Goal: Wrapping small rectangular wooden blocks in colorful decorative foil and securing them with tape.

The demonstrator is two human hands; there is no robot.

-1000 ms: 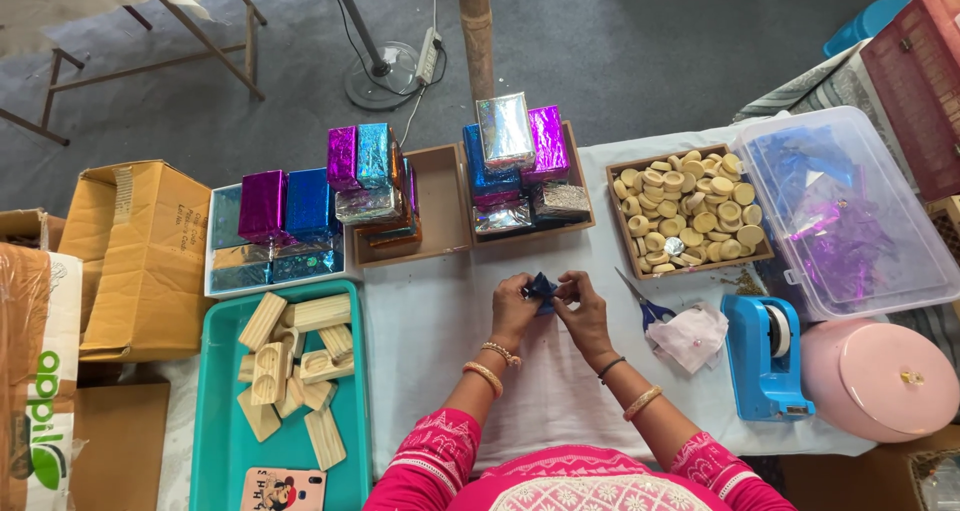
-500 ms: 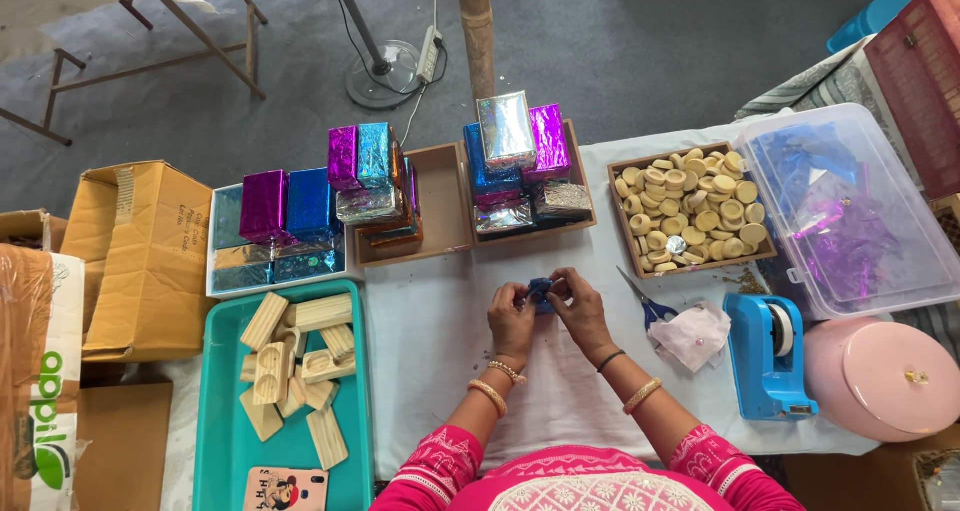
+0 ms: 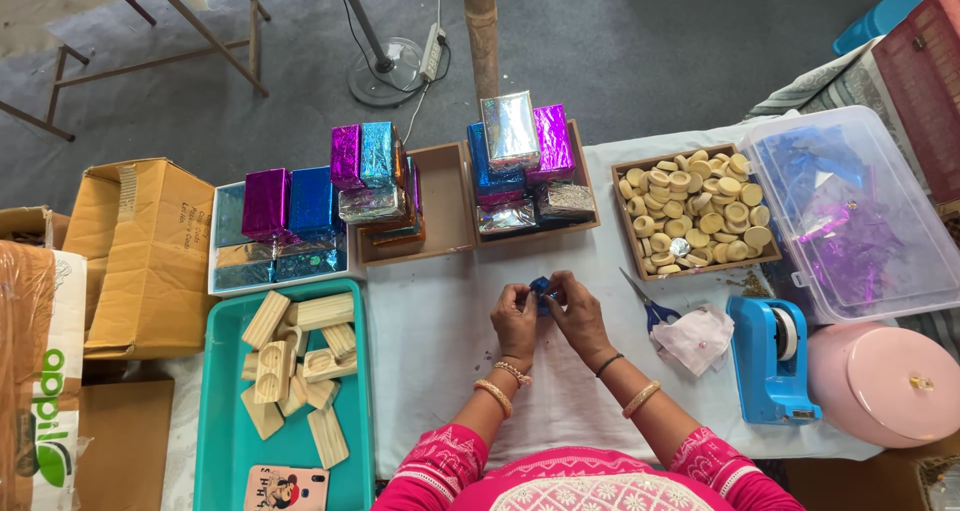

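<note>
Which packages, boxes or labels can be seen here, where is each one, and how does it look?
Foil-wrapped boxes: stacked in trays at table's far edge; purple, blue, silver.
Small blue foil piece: between both hands, left hand and right hand.
Cardboard box: far left, brown, open flaps.
Clear plastic bin: far right, holding foil sheets.
Sack: lower left, white with green print.

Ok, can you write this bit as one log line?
left hand: holds small blue foil piece | right hand: holds same piece | near: scissors, tape dispenser
</note>
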